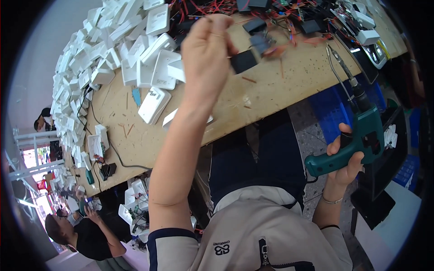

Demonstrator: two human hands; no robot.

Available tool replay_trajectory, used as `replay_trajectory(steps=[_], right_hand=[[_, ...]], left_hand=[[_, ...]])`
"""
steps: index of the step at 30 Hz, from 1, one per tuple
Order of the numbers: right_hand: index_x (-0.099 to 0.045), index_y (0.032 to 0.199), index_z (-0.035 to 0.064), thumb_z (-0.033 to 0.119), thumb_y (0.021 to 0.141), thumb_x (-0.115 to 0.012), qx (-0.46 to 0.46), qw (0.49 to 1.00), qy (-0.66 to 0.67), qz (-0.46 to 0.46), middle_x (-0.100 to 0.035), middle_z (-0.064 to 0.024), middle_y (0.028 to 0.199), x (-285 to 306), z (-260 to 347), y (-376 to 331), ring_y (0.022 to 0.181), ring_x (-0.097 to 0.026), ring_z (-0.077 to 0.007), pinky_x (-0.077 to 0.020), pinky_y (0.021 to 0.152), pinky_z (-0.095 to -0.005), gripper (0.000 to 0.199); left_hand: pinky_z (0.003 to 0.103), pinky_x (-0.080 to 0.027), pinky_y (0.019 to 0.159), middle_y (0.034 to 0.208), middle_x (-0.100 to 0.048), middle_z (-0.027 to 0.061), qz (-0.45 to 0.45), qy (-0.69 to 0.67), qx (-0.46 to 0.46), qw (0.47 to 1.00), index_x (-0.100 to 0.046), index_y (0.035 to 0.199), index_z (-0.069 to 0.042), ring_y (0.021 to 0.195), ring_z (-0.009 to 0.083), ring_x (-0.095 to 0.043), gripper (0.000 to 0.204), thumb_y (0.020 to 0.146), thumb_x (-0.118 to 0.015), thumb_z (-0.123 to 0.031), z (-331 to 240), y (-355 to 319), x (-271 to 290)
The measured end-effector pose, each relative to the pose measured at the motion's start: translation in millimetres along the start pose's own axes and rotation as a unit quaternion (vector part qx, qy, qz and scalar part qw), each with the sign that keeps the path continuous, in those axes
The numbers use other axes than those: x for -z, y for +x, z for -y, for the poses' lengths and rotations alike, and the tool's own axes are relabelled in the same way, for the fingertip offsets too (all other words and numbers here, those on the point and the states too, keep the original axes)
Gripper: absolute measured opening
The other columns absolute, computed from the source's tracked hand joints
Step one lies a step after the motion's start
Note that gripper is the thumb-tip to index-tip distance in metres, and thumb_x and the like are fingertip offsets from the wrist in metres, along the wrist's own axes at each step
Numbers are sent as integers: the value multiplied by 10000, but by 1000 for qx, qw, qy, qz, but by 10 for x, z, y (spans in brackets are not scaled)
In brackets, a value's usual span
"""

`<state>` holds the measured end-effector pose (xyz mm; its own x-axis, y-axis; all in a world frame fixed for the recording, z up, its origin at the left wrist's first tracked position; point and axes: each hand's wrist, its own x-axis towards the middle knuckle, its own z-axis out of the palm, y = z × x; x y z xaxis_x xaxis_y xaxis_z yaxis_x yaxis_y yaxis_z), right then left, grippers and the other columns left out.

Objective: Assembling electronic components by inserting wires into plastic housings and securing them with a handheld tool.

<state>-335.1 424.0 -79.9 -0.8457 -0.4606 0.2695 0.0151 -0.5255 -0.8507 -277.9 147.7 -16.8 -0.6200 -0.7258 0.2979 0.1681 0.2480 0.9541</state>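
My right hand (346,156) grips a green pistol-shaped soldering gun (368,135) at the right. Its metal tip and thin guide tube (335,67) point up beside the table edge. Over the far part of the table, my left hand (208,49) has its fingers curled; their tips are mostly hidden, so what they hold cannot be made out. Just right of it lies a flat black piece (244,62). A smeared dark part with reddish wires (264,44) shows beyond that piece. Near my left forearm rests a white plastic casing (154,105).
White casings (108,38) are heaped at the left. Red wires and black parts (212,8) crowd the far edge. A black cable (115,156) crosses the table's left side. Blue crates (327,113) stand below its right edge. Another person (86,235) sits at lower left.
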Motion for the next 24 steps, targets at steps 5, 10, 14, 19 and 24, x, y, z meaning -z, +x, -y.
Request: replay_trajectory(steps=[5,10,14,19,24], right_hand=[[-261,1274,8,388,821,-518,-25,998,31,55,-464,-224,1137,-200,-92,61,696,-532,-125,-485,559,-221,645],[-254,1275,-9,410,815,-520,-96,988,97,78,-451,-207,1165,-489,-266,120,678,-501,-120,-460,564,-231,677],[-249,1271,-22,421,808,-530,-161,960,212,90,-453,-164,1148,-707,-381,198,643,-456,-108,-423,555,-228,700],[-239,1272,-22,417,805,-536,-140,961,224,84,-446,-141,1133,-811,-303,323,637,-437,-100,-417,559,-223,706],[-244,1270,-23,413,810,-531,-132,964,219,73,-444,-140,1138,-683,-280,330,645,-439,-97,-418,561,-220,695]], left_hand=[[264,-399,530,644,-411,14,-129,-100,-19,986,-493,977,-9,542,92,-377,235,903,-426,-222,-291,35,667],[303,-384,571,646,-400,26,-189,-223,-84,953,-461,970,-22,548,118,-367,196,912,-393,-196,-192,117,1014],[255,-355,529,631,-375,2,-186,-307,-104,928,-442,999,-24,520,88,-337,196,905,-408,-192,-353,314,760],[220,-328,452,570,-367,-17,-69,-304,-152,938,-470,928,-21,462,67,-325,169,900,-423,-180,-542,659,504],[200,-302,389,528,-350,-32,45,-311,-97,945,-513,892,-17,418,54,-318,173,896,-433,-170,-306,819,706]])
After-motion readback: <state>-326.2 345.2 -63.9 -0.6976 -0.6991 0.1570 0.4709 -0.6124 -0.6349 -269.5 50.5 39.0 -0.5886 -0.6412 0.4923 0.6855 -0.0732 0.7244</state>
